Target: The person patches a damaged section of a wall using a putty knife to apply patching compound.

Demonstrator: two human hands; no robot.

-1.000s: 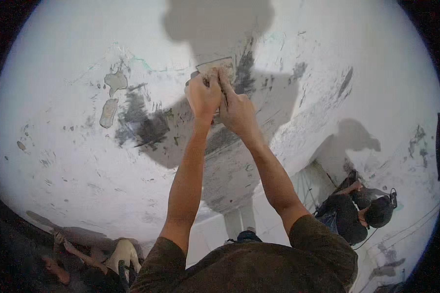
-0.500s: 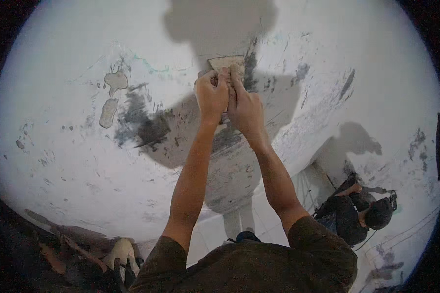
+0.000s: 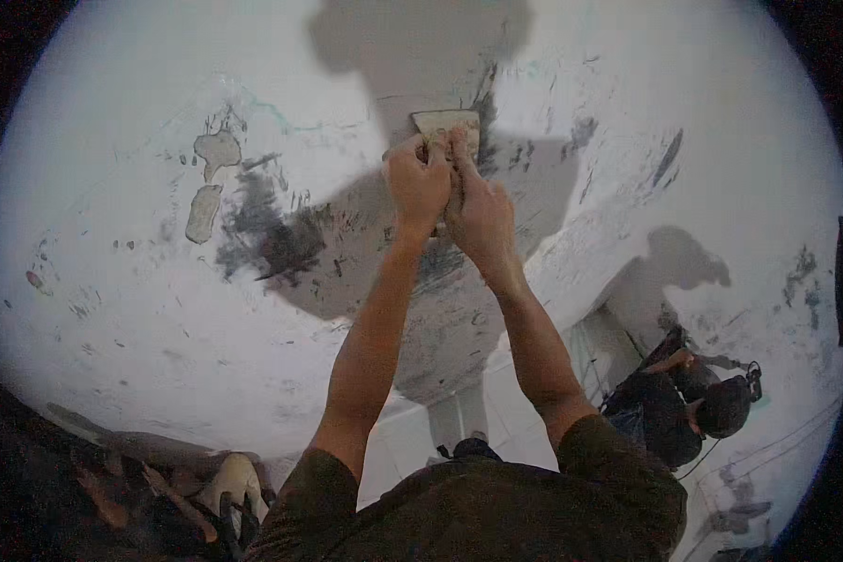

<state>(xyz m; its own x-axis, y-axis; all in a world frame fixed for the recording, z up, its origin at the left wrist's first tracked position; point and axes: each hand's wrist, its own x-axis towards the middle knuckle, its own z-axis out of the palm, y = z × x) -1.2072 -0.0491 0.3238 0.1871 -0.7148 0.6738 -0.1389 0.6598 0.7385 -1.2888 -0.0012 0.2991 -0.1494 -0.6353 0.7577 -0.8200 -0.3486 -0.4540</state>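
Both my arms reach up to a white wall (image 3: 337, 75) marked with dark smudges. A putty knife (image 3: 447, 120) with a broad, pale, dirty blade lies against it, its wide edge pointing up. My left hand (image 3: 418, 187) is closed on the knife from the left, thumb along the blade. My right hand (image 3: 482, 211) grips it from the right, fingers stretched up onto the blade. The handle is mostly hidden between my hands. A dark patch (image 3: 290, 245) stains the wall to the left, below two grey bare spots (image 3: 217, 150).
At the lower right another person (image 3: 674, 407) in dark clothes is close to the wall. Pale floor tiles (image 3: 393, 459) show below my arms. Dark, hard-to-read shapes and a pale rounded object (image 3: 236, 482) are at the lower left. My shadow falls across the wall.
My two hands and the putty knife have shifted slightly to the right along the wall. Both hands keep their hold on it.
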